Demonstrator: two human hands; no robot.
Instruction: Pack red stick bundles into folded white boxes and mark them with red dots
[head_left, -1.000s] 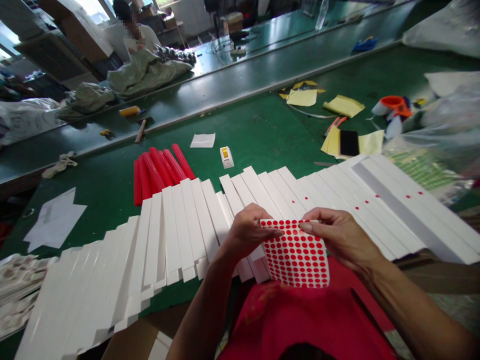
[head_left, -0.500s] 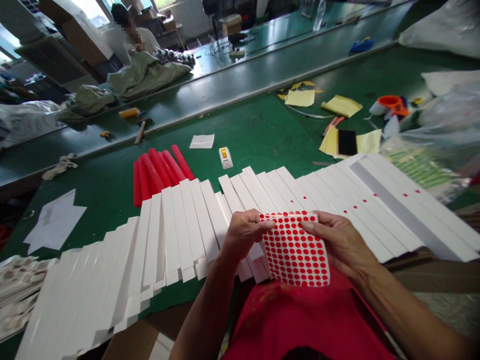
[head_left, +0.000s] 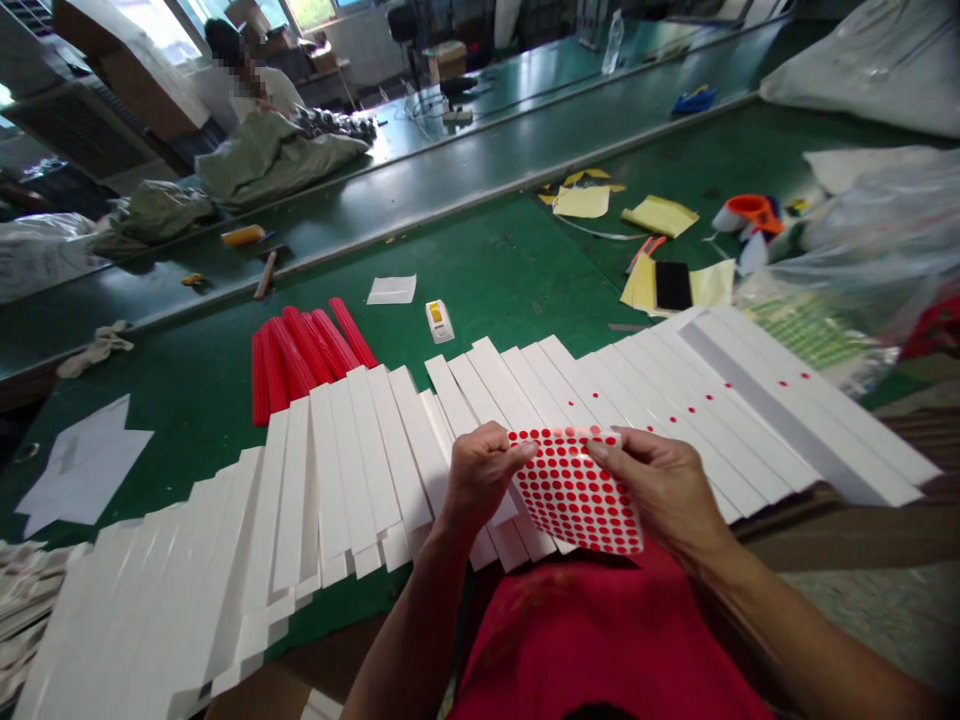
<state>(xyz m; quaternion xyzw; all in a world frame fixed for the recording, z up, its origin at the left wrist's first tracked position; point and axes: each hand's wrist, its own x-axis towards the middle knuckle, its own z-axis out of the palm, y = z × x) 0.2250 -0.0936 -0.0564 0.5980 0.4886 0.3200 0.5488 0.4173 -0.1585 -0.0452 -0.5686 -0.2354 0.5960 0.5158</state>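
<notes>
A white sheet of red dot stickers (head_left: 581, 490) is held between my two hands, its lower edge curling over my lap. My left hand (head_left: 484, 475) pinches the sheet's upper left corner, thumb on top. Thumb and fingers of my right hand (head_left: 664, 485) grip its upper right side. Beyond and below the hands, long white boxes (head_left: 367, 460) lie side by side in an overlapping row. Several of those on the right bear single red dots (head_left: 673, 419).
Red ribbed tubes (head_left: 304, 350) lie behind the boxes, near a small white-and-yellow device (head_left: 439, 321). A phone (head_left: 673, 287) rests on yellow paper, with an orange tape dispenser (head_left: 754, 212) and plastic bags (head_left: 892, 220) further right. A person (head_left: 262, 90) sits across the bench.
The sticker sheet has tilted and bowed, its lower edge rising a little. Both hands keep their hold. The whole view has shifted slightly.
</notes>
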